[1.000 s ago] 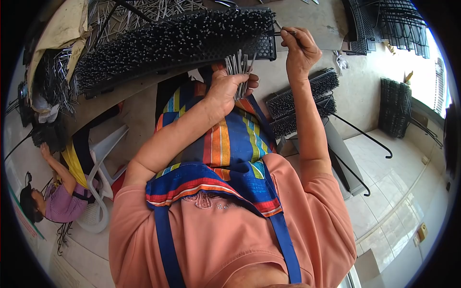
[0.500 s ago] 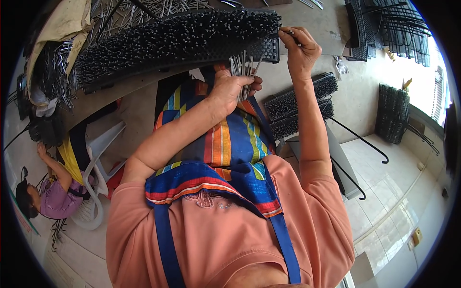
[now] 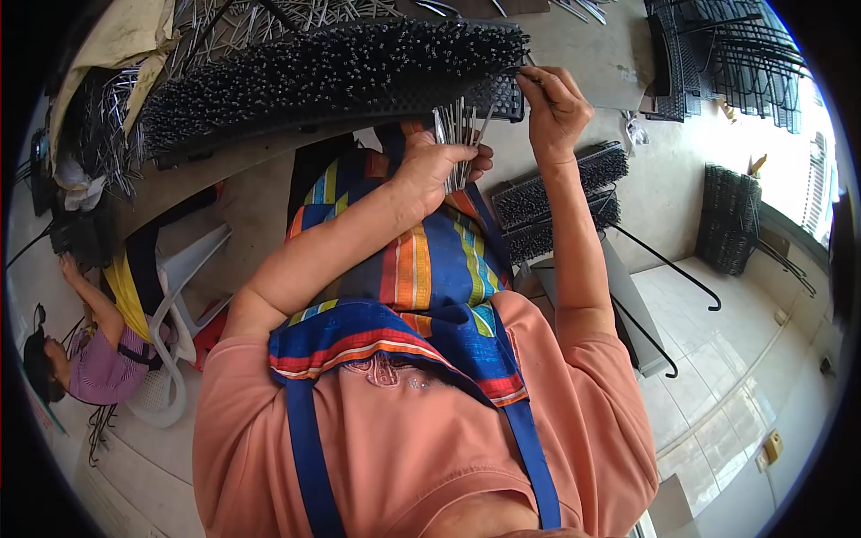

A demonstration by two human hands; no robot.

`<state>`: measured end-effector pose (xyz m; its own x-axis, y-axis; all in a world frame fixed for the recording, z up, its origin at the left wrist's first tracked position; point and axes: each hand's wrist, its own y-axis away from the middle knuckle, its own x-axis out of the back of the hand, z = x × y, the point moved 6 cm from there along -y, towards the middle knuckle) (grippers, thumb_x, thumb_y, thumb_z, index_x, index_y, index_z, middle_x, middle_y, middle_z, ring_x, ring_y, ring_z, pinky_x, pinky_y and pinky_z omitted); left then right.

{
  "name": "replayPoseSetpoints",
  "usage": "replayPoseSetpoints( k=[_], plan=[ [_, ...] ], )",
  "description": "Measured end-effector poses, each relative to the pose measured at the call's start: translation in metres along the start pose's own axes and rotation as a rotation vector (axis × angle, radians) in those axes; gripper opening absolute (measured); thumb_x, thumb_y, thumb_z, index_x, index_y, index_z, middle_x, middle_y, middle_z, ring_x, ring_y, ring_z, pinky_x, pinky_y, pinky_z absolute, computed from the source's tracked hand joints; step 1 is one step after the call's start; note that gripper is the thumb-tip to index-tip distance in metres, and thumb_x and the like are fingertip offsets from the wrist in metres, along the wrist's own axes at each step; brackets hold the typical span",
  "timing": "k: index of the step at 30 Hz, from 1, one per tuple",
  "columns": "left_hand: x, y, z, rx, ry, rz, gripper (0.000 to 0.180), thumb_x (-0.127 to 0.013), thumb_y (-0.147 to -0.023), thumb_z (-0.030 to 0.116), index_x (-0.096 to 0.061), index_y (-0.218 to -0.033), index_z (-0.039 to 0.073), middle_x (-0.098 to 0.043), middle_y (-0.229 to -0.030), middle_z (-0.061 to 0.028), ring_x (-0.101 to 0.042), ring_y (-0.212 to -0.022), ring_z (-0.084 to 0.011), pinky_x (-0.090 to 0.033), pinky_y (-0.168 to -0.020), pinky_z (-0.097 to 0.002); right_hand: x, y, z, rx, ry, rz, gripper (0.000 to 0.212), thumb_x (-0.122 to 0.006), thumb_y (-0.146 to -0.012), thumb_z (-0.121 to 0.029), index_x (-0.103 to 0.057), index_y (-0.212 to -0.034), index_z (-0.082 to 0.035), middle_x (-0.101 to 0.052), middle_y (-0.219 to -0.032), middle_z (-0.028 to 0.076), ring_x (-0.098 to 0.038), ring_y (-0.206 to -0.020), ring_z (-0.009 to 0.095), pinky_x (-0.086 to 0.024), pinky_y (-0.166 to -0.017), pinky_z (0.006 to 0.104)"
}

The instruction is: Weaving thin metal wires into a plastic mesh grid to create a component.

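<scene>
Now the left hand (image 3: pixel 435 168) grasps strips (image 3: pixel 460 125) near the brush (image 3: pixel 332 76). By its right edge, the right hand (image 3: pixel 558 117) curls, contents unclear.

A fisheye view was taken from head height, facing steeply down; the shirt (image 3: pixel 408 439) was seen closest, left hand (image 3: pixel 438 167) and right hand (image 3: pixel 558 112) farther off, the rim perhaps too bent to be judged.

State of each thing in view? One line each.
Left hand: closed around metal strips
Metal strips: bundled, upper ends fanned
Right hand: pinched; grip contents unclear
Large bristled panel: dense, sparser at lower right
Smaller bristled panels: close together
Striped apron: worn, creased
White chair: occupied by co-worker
</scene>
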<state>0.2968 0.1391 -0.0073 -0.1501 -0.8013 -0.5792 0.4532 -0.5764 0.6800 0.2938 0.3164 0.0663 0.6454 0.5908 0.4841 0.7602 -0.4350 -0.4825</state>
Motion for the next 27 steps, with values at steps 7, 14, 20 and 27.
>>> replayPoseSetpoints(
  k=[7, 14, 20, 27],
  plan=[
    [0.0, -0.002, -0.001, 0.0, -0.019, 0.003, 0.018, -0.057, -0.082, -0.008, -0.062, -0.099, -0.001, -0.07, -0.085, -0.0158, -0.069, -0.07, -0.0239, -0.055, -0.058, -0.032, -0.005, -0.006, 0.007, -0.166, 0.032, -0.001, 0.01, -0.073, -0.075, 0.001, -0.073, -0.085, -0.001, -0.067, -0.077, 0.004, -0.06, -0.067, 0.008, -0.047, -0.062, 0.0214],
    [0.001, -0.005, 0.0, -0.017, -0.029, -0.069, 0.019, -0.059, -0.085, -0.004, -0.064, -0.102, -0.001, -0.071, -0.092, -0.0154, -0.07, -0.079, -0.0235, -0.058, -0.067, -0.0331, -0.001, -0.003, 0.014, -0.152, 0.08, 0.048, 0.01, -0.073, -0.075, 0.0, -0.073, -0.085, -0.002, -0.068, -0.072, 0.004, -0.061, -0.064, 0.007, -0.047, -0.06, 0.0221],
    [0.003, -0.006, 0.0, -0.005, 0.02, -0.061, 0.019, -0.059, -0.085, -0.004, -0.063, -0.104, -0.001, -0.07, -0.094, -0.0157, -0.069, -0.081, -0.0238, -0.058, -0.068, -0.0342, -0.005, -0.004, 0.012, -0.049, 0.065, 0.025, 0.012, -0.074, -0.075, -0.001, -0.073, -0.086, -0.002, -0.067, -0.073, 0.006, -0.062, -0.063, 0.01, -0.048, -0.061, 0.0235],
    [-0.003, -0.003, 0.005, -0.007, 0.001, -0.093, 0.023, -0.059, -0.083, -0.006, -0.062, -0.105, 0.0, -0.07, -0.09, -0.0164, -0.07, -0.078, -0.025, -0.057, -0.066, -0.0342, 0.005, 0.01, -0.002, -0.091, 0.159, 0.04, 0.013, -0.074, -0.077, -0.005, -0.072, -0.09, -0.003, -0.064, -0.067, 0.004, -0.06, -0.064, 0.01, -0.047, -0.06, 0.0255]
  ],
)
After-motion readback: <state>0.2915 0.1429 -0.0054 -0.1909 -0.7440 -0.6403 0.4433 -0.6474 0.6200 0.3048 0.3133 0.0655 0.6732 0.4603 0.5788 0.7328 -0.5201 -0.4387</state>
